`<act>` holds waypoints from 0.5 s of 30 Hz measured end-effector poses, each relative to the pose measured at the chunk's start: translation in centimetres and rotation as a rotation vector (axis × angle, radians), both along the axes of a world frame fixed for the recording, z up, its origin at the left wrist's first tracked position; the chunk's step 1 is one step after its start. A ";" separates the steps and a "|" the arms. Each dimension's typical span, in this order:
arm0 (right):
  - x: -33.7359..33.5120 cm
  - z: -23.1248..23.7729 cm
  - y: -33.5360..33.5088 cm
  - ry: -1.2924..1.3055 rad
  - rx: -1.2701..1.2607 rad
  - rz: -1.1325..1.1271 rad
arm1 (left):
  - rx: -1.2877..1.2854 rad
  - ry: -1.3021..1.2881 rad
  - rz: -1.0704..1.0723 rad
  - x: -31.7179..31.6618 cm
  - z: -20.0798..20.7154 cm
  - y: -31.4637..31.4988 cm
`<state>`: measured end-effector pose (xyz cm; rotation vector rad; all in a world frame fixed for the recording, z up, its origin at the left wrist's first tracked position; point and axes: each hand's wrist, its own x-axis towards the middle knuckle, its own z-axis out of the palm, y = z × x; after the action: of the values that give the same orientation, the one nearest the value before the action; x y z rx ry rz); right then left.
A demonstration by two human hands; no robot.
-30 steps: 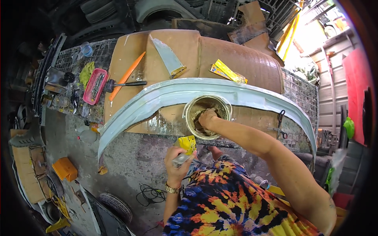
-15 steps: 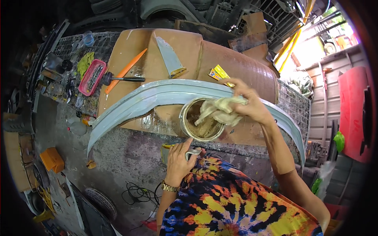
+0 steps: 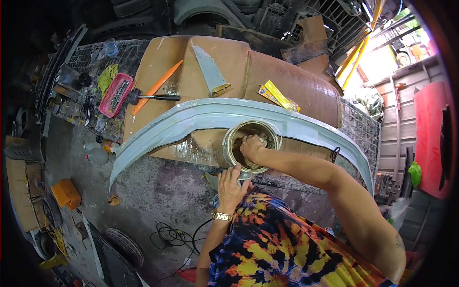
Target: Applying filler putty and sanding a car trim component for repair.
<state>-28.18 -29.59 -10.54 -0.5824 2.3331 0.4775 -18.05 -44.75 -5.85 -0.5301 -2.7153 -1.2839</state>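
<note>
A round metal can (image 3: 226, 152) with a brownish inside stands at the near edge of the cardboard, in front of the long curved grey-blue car panel (image 3: 201, 112). My right hand (image 3: 252, 147) reaches down into it, fingers curled on a pale cloth (image 3: 263, 138) that is mostly hidden under the hand. Fingertips of my left hand (image 3: 232, 186) rest against the can's near rim. Between that hand's thumb and fingers is a thin grey piece (image 3: 245, 178); its kind I cannot make out.
Brown cardboard (image 3: 158, 50) covers the mesh-topped table. On it lie an orange strip (image 3: 158, 86), a grey triangular panel piece (image 3: 209, 71), a black-handled tool (image 3: 160, 97) and a yellow packet (image 3: 282, 97). A pink basket (image 3: 116, 95) sits left; black cable (image 3: 167, 235) coils on the floor.
My right hand has gone down into the can with the cloth, which was held above its rim before. My left hand has moved up against the can's near side.
</note>
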 end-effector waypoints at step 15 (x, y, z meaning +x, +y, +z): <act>-5.1 -1.9 2.1 -0.527 -0.017 -0.553 | -0.053 0.052 0.034 -0.3 -1.5 -0.3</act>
<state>-33.28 -27.48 -12.44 -0.0371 1.8746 0.0321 -18.33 -45.08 -7.39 -0.5121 -2.7104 -1.1767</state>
